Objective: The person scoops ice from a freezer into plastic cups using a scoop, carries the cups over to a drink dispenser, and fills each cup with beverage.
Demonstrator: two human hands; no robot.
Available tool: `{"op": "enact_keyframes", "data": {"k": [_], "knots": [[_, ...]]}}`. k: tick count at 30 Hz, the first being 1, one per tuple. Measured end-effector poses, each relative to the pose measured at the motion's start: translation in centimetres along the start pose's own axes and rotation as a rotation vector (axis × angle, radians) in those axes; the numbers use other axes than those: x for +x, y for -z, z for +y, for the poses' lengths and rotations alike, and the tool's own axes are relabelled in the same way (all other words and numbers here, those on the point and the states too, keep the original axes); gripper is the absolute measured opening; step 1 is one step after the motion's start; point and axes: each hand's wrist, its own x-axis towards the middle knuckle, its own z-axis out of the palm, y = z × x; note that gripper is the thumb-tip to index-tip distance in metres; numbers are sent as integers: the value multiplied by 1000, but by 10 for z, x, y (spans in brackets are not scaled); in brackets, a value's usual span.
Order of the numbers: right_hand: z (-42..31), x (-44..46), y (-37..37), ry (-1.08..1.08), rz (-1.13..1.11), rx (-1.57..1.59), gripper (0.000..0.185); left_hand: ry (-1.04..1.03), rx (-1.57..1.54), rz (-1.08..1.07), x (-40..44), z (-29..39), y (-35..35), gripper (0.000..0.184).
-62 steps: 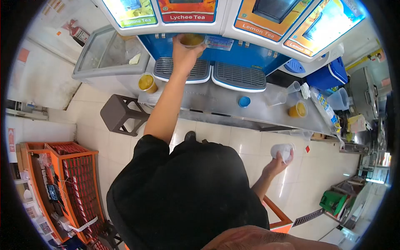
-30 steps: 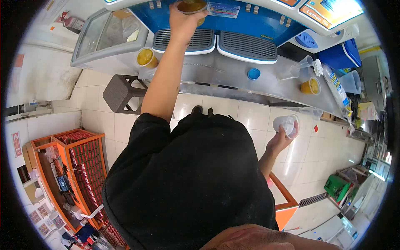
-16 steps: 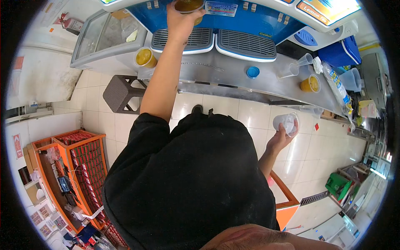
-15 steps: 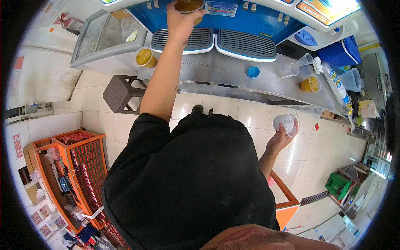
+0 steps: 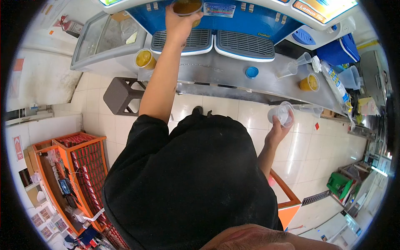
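Observation:
My left hand [image 5: 178,26] is wrapped round a clear cup of amber drink [image 5: 187,7], held up against the blue front of the drink dispenser [image 5: 250,21], above its left drip tray [image 5: 200,41]. Out to the right, over the floor, my right hand [image 5: 278,130] grips an empty-looking clear plastic cup [image 5: 281,114]. One filled cup [image 5: 145,59] stands at the counter's left end. Another filled cup [image 5: 309,83] is on the right part of the counter, near a small blue lid or cup [image 5: 251,72].
The steel counter [image 5: 233,83] runs below the dispenser. Clear empty cups [image 5: 287,71] and a plastic sleeve [image 5: 334,83] lie at its right. A dark stool [image 5: 118,96] and a glass-topped freezer [image 5: 104,39] are at left. An orange-framed shelf [image 5: 68,166] stands lower left.
My right hand has moved slightly up and left with the clear cup, which is now tilted differently. My left hand stays at the dispenser with the filled cup, higher in view than two seconds ago.

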Motion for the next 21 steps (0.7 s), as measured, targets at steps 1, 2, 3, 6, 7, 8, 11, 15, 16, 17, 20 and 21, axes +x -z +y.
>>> {"op": "enact_keyframes", "data": {"k": [1,2,3,6,7,8,11,15,16,17,20,21], "knots": [[1,2,-6,8,-27,-8,73,-16,67,29,-1,-6,3,62],[1,4,-12,11,-42,-30,73,-33,134,60,-3,-13,6,74],[1,6,-20,14,-58,-52,73,-49,200,91,-5,-9,7,87],[-3,14,-54,26,-132,-75,75,6,133,85,-20,8,9,89],[-6,18,-68,56,-174,-126,76,10,142,83,-24,11,12,87],[-9,22,-83,85,-216,-177,76,16,151,80,-28,14,16,85],[-23,35,-138,150,-338,-323,78,15,180,61,-44,29,29,85],[-42,42,-227,169,-456,-193,80,10,227,41,-63,23,62,88],[-45,45,-246,198,-482,-210,79,-2,216,28,-71,25,70,89],[-51,45,-265,258,-481,-257,81,22,204,19,-79,25,79,88],[-70,43,-319,360,-467,-331,85,82,177,6,-108,24,105,87],[-72,43,-335,344,-459,-310,85,97,175,12,-117,26,112,86]]}}
